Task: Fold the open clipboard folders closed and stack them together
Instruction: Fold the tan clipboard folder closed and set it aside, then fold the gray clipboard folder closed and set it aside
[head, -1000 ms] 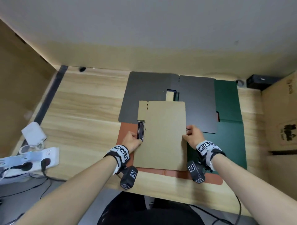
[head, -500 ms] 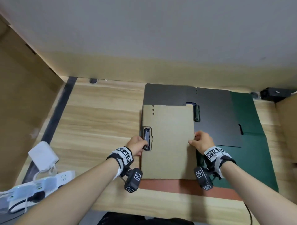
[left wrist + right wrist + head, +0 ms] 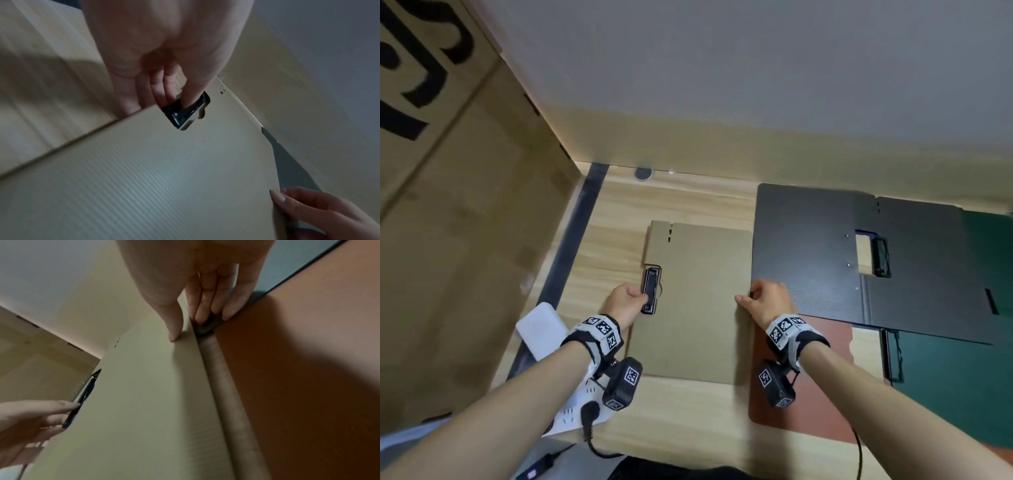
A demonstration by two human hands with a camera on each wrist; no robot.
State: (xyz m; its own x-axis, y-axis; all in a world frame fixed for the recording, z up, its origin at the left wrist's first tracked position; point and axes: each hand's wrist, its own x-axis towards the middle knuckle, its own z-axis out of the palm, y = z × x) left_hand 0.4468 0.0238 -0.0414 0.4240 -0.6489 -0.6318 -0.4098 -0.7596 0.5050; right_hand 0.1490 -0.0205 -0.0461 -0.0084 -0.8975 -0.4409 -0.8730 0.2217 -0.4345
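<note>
A closed tan folder (image 3: 698, 301) lies flat on the wooden table (image 3: 681, 425), left of the other folders. My left hand (image 3: 626, 301) pinches its left edge at the black clip (image 3: 650, 290), thumb on the clip (image 3: 185, 112). My right hand (image 3: 767, 303) pinches its right edge, thumb on top (image 3: 173, 337) and fingers below. An open black folder (image 3: 808, 253) lies to the right, over a red-brown folder (image 3: 822, 404) and a dark green folder (image 3: 955, 383).
A big cardboard box (image 3: 448, 240) stands along the left side. A white adapter (image 3: 541, 329) and a power strip (image 3: 571, 407) with a black plug lie near my left forearm. The wall runs behind the table.
Both hands have carried the tan folder to the left, off the pile of open folders and onto bare table. Both hands hold it as before.
</note>
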